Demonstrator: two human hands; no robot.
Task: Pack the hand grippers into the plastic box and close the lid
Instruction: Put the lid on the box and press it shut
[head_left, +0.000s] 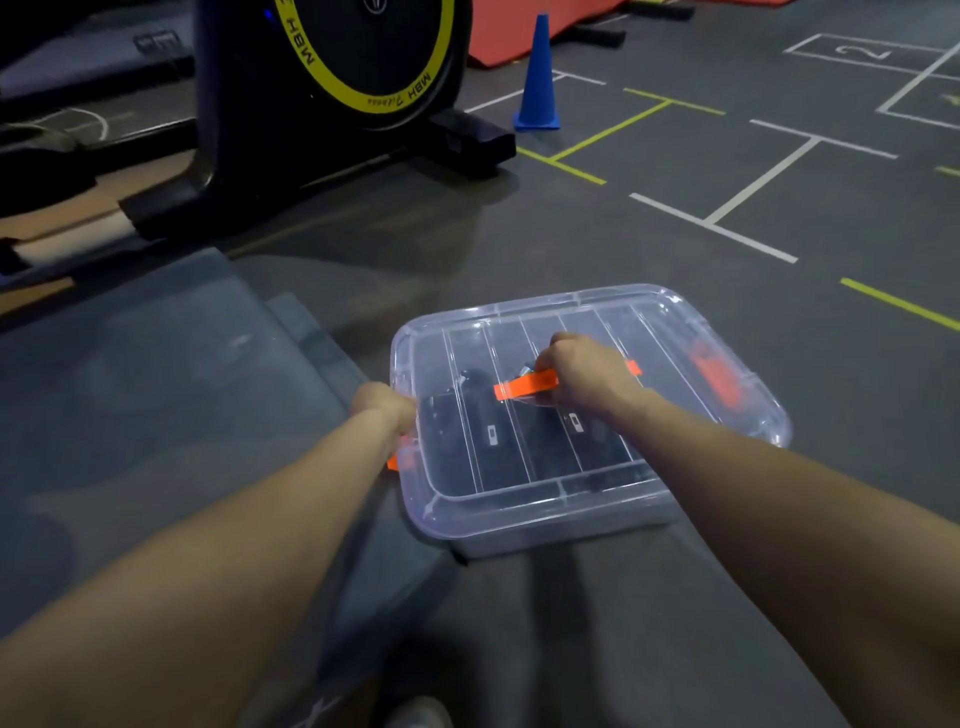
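Note:
A clear plastic box (519, 519) sits on the dark gym floor with its ribbed transparent lid (649, 332) lying on top. Dark hand grippers (488, 431) show through the lid inside the box. My right hand (587, 379) is closed around the orange handle (522, 387) in the middle of the lid. My left hand (384, 408) grips the box's left edge at an orange side latch (397, 460). Another orange latch (719, 379) sits at the right edge.
A grey padded mat (156, 405) lies to the left of the box. A black exercise bike (332, 88) with a yellow-ringed wheel stands behind. A blue cone (537, 78) stands further back. White and yellow floor lines run to the right.

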